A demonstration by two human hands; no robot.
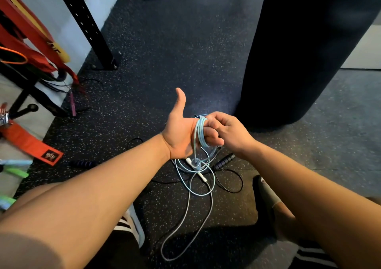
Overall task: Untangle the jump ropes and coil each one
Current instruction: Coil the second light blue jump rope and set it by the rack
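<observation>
Head view: the left hand (179, 136) faces palm toward the camera, thumb straight up, fingers extended sideways and relaxed; the light-blue jump rope (200, 131) is wound in several turns around those fingers; the right hand (228, 132) curls its fingers over the coil's upper edge, gripping it; a handle (195, 163), blurred and perhaps clear plastic, dangles just below the left palm; the slack falls in loose loops onto the speckled floor (165, 41), crossing the black jump rope (234, 183) lying there.
</observation>
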